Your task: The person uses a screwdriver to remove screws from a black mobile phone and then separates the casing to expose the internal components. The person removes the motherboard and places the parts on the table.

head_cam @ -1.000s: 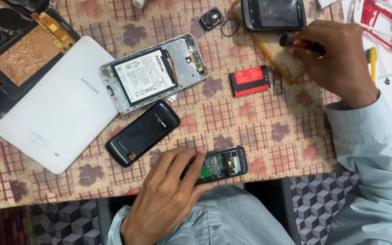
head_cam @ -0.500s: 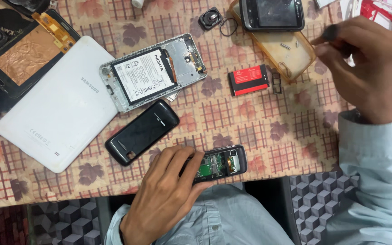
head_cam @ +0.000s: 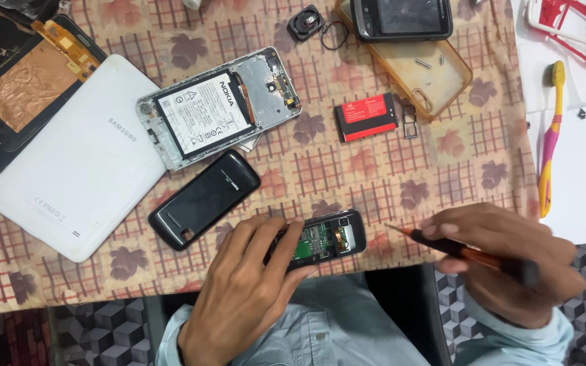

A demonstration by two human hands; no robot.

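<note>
My left hand (head_cam: 245, 291) presses down on a small opened phone (head_cam: 323, 239) at the table's near edge; its green circuit board shows. My right hand (head_cam: 510, 261) grips a thin screwdriver (head_cam: 469, 254) with an orange and black handle. The screwdriver's tip points left, a short way from the phone's right end. A black back cover (head_cam: 205, 198) lies just left of the phone.
A white tablet back (head_cam: 69, 176), an opened smartphone with its battery (head_cam: 218, 108), a red and black battery (head_cam: 366, 116), a clear amber case (head_cam: 422, 71) with small screws in it, a dark phone (head_cam: 401, 18) and a toothbrush (head_cam: 551, 135) lie on the patterned tablecloth (head_cam: 374, 169).
My right hand has come from the amber case at the far right down to the near edge, bringing the screwdriver beside the small phone. My left hand has stayed on the phone.
</note>
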